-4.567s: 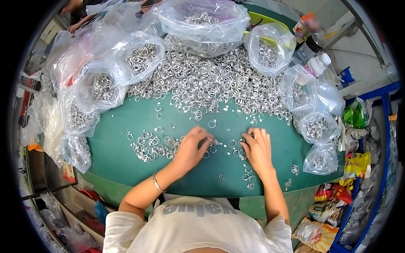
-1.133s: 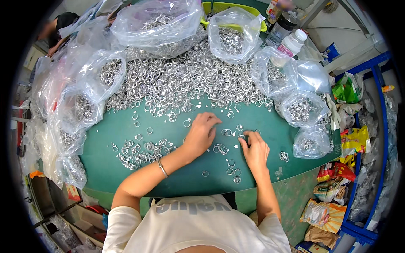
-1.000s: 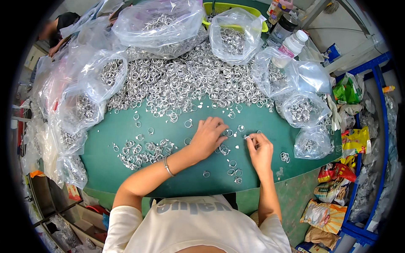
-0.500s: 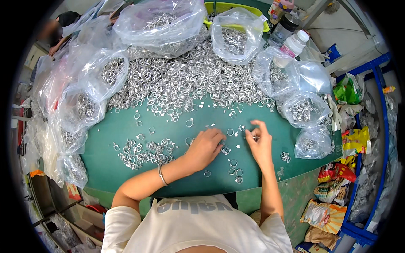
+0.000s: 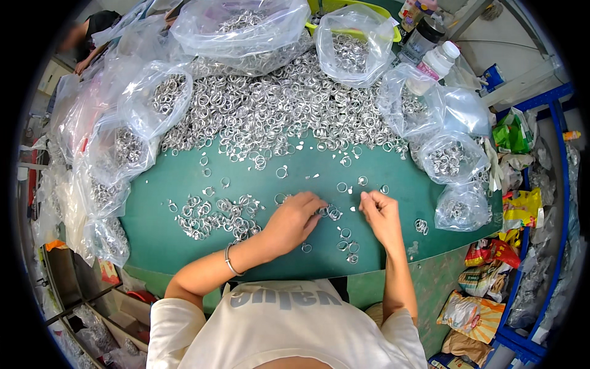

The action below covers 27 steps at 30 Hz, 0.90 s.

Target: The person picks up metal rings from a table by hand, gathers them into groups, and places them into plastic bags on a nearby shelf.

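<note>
Many silver rings (image 5: pixel 286 107) are heaped across the far side of the green table (image 5: pixel 279 258). My left hand (image 5: pixel 292 224), a bangle (image 5: pixel 228 261) round its wrist, lies low over the table with its fingers bent and pressed together. Its fingertips meet a small cluster of rings (image 5: pixel 334 213); whether one is gripped is hidden. To the right, my right hand (image 5: pixel 382 218) has thumb and fingers drawn together in a pinch, and what they hold is too small to make out. One ring (image 5: pixel 385 189) shows just beyond its knuckles. A loose ring group (image 5: pixel 218 216) lies left of my left hand.
Clear plastic bags of rings, including one bag (image 5: pixel 453 157) on the right, edge the heap. A lime-green basket (image 5: pixel 393 27) and a white bottle (image 5: pixel 438 60) stand at the back. Blue shelving (image 5: pixel 556 246) is at right. Another person (image 5: pixel 101 27) is at far left.
My right hand's raised, spread fingers have come together into a pinch. A ring now shows beyond that hand. My left hand stays near the same cluster. The whole view has shifted slightly.
</note>
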Motion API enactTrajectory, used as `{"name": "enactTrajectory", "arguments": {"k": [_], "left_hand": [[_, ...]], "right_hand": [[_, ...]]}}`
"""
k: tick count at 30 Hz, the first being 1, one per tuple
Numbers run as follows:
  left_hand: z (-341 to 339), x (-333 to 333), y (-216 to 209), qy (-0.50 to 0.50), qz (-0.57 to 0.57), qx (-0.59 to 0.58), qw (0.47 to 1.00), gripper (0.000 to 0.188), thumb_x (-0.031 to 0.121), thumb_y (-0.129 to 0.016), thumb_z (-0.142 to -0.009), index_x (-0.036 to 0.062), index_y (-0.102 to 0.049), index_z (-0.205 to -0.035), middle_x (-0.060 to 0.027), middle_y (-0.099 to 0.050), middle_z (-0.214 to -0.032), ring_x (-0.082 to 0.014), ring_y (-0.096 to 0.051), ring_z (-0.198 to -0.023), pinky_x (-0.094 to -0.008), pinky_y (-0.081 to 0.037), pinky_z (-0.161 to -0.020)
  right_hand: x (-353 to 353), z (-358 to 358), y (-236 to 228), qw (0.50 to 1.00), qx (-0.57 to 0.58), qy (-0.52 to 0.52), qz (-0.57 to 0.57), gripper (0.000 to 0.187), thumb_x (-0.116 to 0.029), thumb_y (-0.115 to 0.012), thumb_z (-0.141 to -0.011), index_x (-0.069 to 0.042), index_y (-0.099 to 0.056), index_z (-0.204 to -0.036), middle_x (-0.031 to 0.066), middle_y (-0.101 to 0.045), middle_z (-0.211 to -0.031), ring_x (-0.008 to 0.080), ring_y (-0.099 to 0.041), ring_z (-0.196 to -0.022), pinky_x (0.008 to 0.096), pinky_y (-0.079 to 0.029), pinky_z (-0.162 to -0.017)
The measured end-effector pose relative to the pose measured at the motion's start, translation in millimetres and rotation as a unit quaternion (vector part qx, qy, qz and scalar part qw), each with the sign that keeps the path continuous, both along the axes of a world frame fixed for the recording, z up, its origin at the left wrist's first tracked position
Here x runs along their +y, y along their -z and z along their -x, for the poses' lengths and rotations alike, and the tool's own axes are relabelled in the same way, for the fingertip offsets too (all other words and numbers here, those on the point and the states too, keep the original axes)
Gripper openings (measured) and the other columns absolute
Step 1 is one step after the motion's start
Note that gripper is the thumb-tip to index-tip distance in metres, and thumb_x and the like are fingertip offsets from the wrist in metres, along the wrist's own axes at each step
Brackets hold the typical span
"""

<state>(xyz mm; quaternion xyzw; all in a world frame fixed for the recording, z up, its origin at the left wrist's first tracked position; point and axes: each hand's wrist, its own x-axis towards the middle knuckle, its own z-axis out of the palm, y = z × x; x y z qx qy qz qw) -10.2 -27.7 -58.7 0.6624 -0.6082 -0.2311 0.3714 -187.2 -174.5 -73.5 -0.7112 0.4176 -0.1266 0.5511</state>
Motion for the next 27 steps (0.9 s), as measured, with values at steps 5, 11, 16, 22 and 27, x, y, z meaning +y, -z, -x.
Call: {"name": "enactTrajectory", "arguments": {"k": [5, 11, 16, 22, 27], "left_hand": [[18.5, 19.1, 4.2, 0.019, -0.024, 0.008, 1.000, 0.026, 0.003, -0.064, -0.077, 0.0016, -0.058, -0.103, -0.0139, -0.055, -0.098, -0.0326, -0.057, -0.088, -0.0388, -0.048, -0.075], [37.4, 22.0, 13.9, 0.069, -0.014, -0.002, 0.997, 0.029, 0.007, -0.064, -0.078, 0.0021, -0.057, -0.105, -0.0128, -0.055, -0.099, -0.0316, -0.057, -0.087, -0.0391, -0.048, -0.074], [17.1, 0.9, -1.5, -0.031, 0.013, -0.080, 0.996, 0.033, 0.005, -0.064, -0.077, 0.0027, -0.056, -0.109, -0.0132, -0.053, -0.101, -0.0330, -0.054, -0.091, -0.0411, -0.045, -0.078], [11.9, -5.7, 25.4, 0.003, 0.027, -0.067, 0.997, 0.030, 0.002, -0.062, -0.076, 0.0030, -0.055, -0.106, -0.0143, -0.052, -0.099, -0.0345, -0.053, -0.090, -0.0434, -0.044, -0.074], [10.0, 6.2, 17.6, -0.041, -0.063, -0.022, 0.997, 0.027, 0.000, -0.058, -0.079, 0.0026, -0.054, -0.105, -0.0145, -0.051, -0.101, -0.0337, -0.054, -0.090, -0.0401, -0.046, -0.072]], "right_hand": [[22.8, 7.2, -25.1, 0.990, -0.007, -0.121, 0.076, 0.008, -0.003, -0.063, -0.081, 0.000, -0.060, -0.087, 0.0084, -0.056, -0.083, 0.0183, -0.054, -0.070, 0.0278, -0.042, -0.059], [41.1, 25.8, -27.3, 0.960, 0.005, -0.212, 0.180, 0.028, 0.007, -0.062, -0.074, 0.000, -0.061, -0.100, 0.0101, -0.055, -0.103, 0.0287, -0.053, -0.094, 0.0361, -0.044, -0.081], [41.1, 26.6, -30.5, 0.970, -0.021, -0.167, 0.177, 0.027, 0.005, -0.065, -0.071, 0.001, -0.061, -0.098, 0.0101, -0.057, -0.103, 0.0285, -0.054, -0.097, 0.0362, -0.043, -0.084], [37.4, 7.3, -20.8, 0.951, -0.054, -0.079, 0.295, 0.024, 0.000, -0.071, -0.068, -0.001, -0.063, -0.090, 0.0092, -0.058, -0.094, 0.0279, -0.053, -0.083, 0.0347, -0.042, -0.076], [42.0, -7.3, -11.9, 0.916, -0.010, -0.151, 0.371, 0.018, -0.007, -0.072, -0.068, -0.004, -0.063, -0.083, 0.0062, -0.054, -0.084, 0.0256, -0.049, -0.080, 0.0357, -0.038, -0.070]]}}
